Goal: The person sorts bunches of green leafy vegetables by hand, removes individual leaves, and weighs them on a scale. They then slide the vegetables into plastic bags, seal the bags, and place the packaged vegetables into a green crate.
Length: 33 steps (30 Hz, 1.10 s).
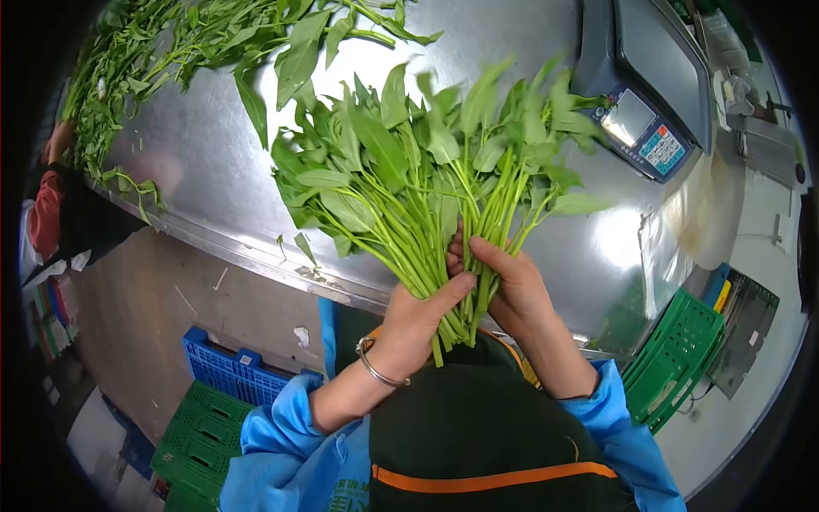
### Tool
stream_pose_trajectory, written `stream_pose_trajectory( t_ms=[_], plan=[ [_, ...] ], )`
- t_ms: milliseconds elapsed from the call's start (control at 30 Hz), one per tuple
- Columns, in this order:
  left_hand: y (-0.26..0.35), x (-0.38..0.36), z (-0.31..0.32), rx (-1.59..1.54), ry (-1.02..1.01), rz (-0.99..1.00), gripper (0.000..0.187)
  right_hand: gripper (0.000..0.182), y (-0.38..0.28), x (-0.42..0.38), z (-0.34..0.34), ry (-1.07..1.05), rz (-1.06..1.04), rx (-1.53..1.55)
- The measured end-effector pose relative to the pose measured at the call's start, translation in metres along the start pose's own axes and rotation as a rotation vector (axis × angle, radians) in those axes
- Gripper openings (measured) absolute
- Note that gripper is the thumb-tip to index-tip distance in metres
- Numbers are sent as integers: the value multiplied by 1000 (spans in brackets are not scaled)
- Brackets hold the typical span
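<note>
A bunch of water spinach (384,200) is held upright over the near edge of the metal table, leaves pointing away from me. My left hand (418,320) is closed round the left part of its stems, with the thumb across the front. My right hand (510,277) grips the stems on the right, its thumb on top and fingers partly hidden behind them. The cut stem ends stick out below both hands, in front of my dark apron. Some leaf tips at the top are blurred.
A pile of loose greens (205,43) covers the far left of the metal table (205,171). A digital scale (648,128) stands at the back right, near plastic bags (661,256). Green crates (674,363) are at right and lower left. Another person's hand (61,141) touches the pile.
</note>
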<state>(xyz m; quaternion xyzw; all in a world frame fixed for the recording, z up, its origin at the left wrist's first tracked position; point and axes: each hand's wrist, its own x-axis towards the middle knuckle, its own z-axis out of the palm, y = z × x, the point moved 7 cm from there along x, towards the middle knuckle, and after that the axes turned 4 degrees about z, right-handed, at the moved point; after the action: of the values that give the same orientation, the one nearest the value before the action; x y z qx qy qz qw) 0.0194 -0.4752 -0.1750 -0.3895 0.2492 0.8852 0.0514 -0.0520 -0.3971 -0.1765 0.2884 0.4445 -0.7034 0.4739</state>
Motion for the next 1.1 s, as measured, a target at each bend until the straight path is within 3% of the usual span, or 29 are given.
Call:
stream_pose_trajectory(
  t_ms=[100, 300, 500, 700, 767, 967, 1033, 1100],
  plan=[
    [6, 3, -3, 120, -12, 57, 24, 27, -4, -4, 5, -69, 15, 12],
    [11, 4, 1, 77, 45, 23, 24, 27, -4, -5, 3, -82, 94, 17],
    [12, 3, -4, 61, 49, -52, 26, 23, -5, -6, -4, 24, 120, -3],
    [19, 3, -4, 285, -66, 27, 31, 22, -5, 9, 13, -14, 76, -108],
    [25, 1, 0, 355, -83, 61, 36, 20, -7, 18, 12, -17, -66, -299],
    [23, -3, -16, 130, -48, -42, 36, 25, -16, 11, 10, 57, -65, -90],
    [22, -3, -17, 171, -27, -49, 34, 26, -13, 13, 15, 29, -85, -116],
    [16, -1, -13, 393, -160, -64, 35, 29, -10, 15, 24, -28, -129, -167]
  ],
)
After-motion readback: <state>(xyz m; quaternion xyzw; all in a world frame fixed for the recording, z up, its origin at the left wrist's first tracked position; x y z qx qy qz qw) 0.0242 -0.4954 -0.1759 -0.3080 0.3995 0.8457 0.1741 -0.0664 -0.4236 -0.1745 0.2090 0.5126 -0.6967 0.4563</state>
